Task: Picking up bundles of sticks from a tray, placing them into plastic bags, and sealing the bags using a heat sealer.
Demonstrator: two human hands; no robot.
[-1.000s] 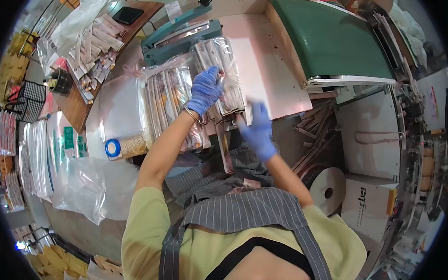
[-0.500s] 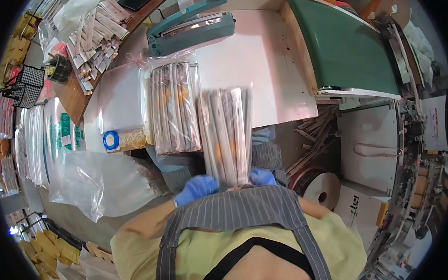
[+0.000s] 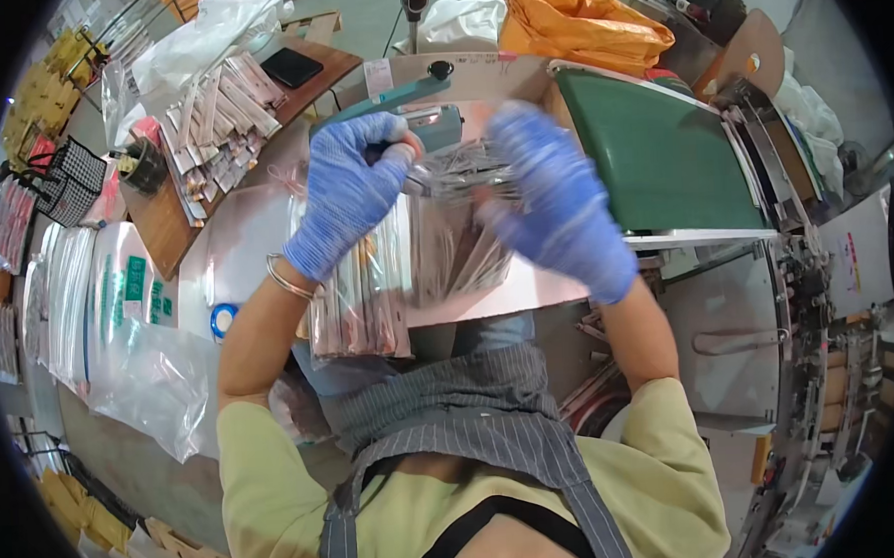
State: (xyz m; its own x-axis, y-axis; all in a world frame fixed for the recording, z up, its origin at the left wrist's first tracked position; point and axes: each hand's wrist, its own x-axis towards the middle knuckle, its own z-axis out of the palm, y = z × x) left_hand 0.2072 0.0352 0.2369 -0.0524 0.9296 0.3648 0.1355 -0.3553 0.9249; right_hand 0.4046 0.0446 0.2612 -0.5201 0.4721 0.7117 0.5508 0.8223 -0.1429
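Beside the near edge of the bench (image 3: 545, 285), left, lies a packed bag (image 3: 358, 303); a blue tape roll (image 3: 224, 320) is farther left. The open bag (image 3: 436, 250) is over the bench, between both hands. The left hand (image 3: 353, 188) pinches its far left part; the right hand (image 3: 558, 194) is blurred, its grip indeterminable. A green conveyor (image 3: 651, 155) stands right. The left hand partly blocks the far sealer (image 3: 446, 125); an orange sack (image 3: 586, 29) lies beyond. The open bag is clear, with slanting slim contents near and crumpled film far.

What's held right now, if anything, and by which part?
Left hand: clear bag of packets, pinched near its upper end. Right hand: too blurred to tell.
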